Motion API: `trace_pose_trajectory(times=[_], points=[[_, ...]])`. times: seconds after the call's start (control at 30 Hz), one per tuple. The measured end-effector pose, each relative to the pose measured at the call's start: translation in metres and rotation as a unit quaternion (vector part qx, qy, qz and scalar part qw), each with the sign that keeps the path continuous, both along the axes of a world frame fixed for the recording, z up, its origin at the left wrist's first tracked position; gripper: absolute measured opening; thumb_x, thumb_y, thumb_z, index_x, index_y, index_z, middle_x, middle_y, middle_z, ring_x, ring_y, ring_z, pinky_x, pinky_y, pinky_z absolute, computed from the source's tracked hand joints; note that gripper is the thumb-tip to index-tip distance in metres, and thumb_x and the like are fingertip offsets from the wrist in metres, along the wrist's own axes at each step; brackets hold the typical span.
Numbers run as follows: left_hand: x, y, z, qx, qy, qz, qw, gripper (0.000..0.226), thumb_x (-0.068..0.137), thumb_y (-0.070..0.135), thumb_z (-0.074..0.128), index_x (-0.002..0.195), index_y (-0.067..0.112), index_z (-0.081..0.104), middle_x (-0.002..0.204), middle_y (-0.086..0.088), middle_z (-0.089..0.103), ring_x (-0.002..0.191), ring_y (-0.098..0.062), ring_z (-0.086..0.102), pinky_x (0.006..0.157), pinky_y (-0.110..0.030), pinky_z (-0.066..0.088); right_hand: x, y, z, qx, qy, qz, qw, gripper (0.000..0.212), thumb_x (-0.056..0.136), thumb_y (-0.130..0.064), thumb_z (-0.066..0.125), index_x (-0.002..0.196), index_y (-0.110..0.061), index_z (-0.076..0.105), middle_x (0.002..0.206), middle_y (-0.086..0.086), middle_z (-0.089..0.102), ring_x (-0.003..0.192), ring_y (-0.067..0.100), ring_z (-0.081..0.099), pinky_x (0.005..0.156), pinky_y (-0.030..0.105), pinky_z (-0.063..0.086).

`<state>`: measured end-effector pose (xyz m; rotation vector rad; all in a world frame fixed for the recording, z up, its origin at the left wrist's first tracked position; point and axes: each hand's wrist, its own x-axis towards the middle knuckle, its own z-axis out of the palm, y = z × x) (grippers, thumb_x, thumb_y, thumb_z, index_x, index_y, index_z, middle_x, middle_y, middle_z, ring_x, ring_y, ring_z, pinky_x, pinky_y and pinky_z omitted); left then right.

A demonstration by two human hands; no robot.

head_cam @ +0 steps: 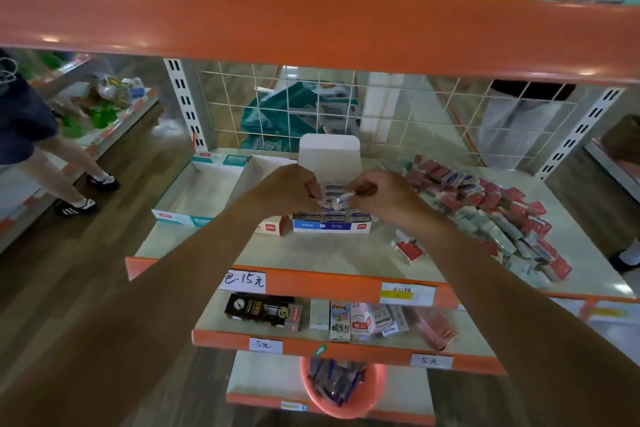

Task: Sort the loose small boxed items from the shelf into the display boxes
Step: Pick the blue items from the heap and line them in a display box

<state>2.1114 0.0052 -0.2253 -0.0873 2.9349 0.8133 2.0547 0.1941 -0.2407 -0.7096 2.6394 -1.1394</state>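
Both my hands meet over a blue-and-white display box (330, 226) at the middle of the shelf, its white lid flap standing up behind. Rows of small blue-and-white boxes fill it. My right hand (379, 196) pinches one small blue-and-white box (341, 199) just above those rows. My left hand (289, 187) has its fingers curled at the left edge of the rows; what it holds is hidden. A heap of loose small red, blue and teal boxes (491, 215) lies to the right. A red display box (273, 225) sits left of the blue one.
An open teal-trimmed display box (173, 215) stands at the left of the shelf. One red small box (408, 250) lies alone near the front. The orange upper shelf (311, 28) hangs overhead. A wire grid backs the shelf. A person stands at far left.
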Motion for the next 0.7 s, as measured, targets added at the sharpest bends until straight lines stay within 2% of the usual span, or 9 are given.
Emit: trace_pose_trajectory(times=[0.13,0.23,0.3,0.37,0.5,0.7], points=[[0.005,-0.008,0.0,-0.005,-0.004,0.001,1.0,0.02,0.079,0.02,0.076,0.096,0.012,0.071,0.106,-0.001,0.068,0.088,-0.016,0.064,0.074,-0.021,0.055,0.005,-0.008,0.0,0.018,0.016,0.028,0.999,0.014,0.082,-0.014,0.074,0.092,-0.019,0.067,0.087,-0.005,0.066,0.083,0.013,0.063,0.073,0.021,0.05],[0.009,-0.008,-0.002,-0.015,-0.003,-0.007,1.0,0.016,0.081,0.02,0.073,0.095,0.012,0.073,0.105,-0.001,0.069,0.082,-0.012,0.061,0.065,-0.012,0.048,0.006,-0.012,-0.001,0.026,0.016,0.03,0.999,0.012,0.08,-0.012,0.074,0.088,-0.017,0.067,0.087,-0.002,0.068,0.084,0.016,0.065,0.079,0.03,0.054],[0.011,-0.008,-0.003,-0.022,-0.007,-0.008,1.0,0.015,0.082,0.021,0.072,0.095,0.013,0.073,0.106,-0.001,0.068,0.085,-0.013,0.061,0.062,-0.009,0.042,0.007,-0.013,-0.001,0.025,0.019,0.027,0.999,0.01,0.08,-0.012,0.074,0.087,-0.016,0.068,0.088,0.0,0.069,0.085,0.017,0.066,0.081,0.033,0.055],[0.012,-0.006,-0.004,-0.031,-0.001,-0.008,0.999,0.019,0.082,0.023,0.072,0.098,0.014,0.072,0.11,-0.002,0.068,0.091,-0.015,0.061,0.068,-0.011,0.042,0.007,-0.013,-0.001,0.031,0.017,0.032,0.999,0.009,0.08,-0.012,0.074,0.088,-0.015,0.07,0.09,0.0,0.07,0.085,0.017,0.066,0.082,0.035,0.055],[0.013,-0.004,-0.004,-0.061,0.004,-0.008,0.998,0.029,0.081,0.028,0.073,0.107,0.014,0.068,0.118,-0.002,0.066,0.103,-0.018,0.06,0.09,-0.024,0.045,0.008,-0.012,-0.001,0.041,0.009,0.044,0.998,0.009,0.081,-0.012,0.072,0.088,-0.016,0.068,0.092,0.002,0.07,0.084,0.018,0.066,0.081,0.039,0.056],[0.013,-0.008,-0.007,-0.066,-0.014,-0.021,0.998,0.028,0.084,0.027,0.071,0.108,0.013,0.066,0.121,-0.004,0.064,0.103,-0.019,0.061,0.092,-0.026,0.046,0.011,-0.008,0.002,0.059,-0.005,0.056,0.997,0.012,0.079,-0.01,0.074,0.084,-0.018,0.066,0.09,-0.001,0.07,0.084,0.017,0.067,0.079,0.036,0.057]])
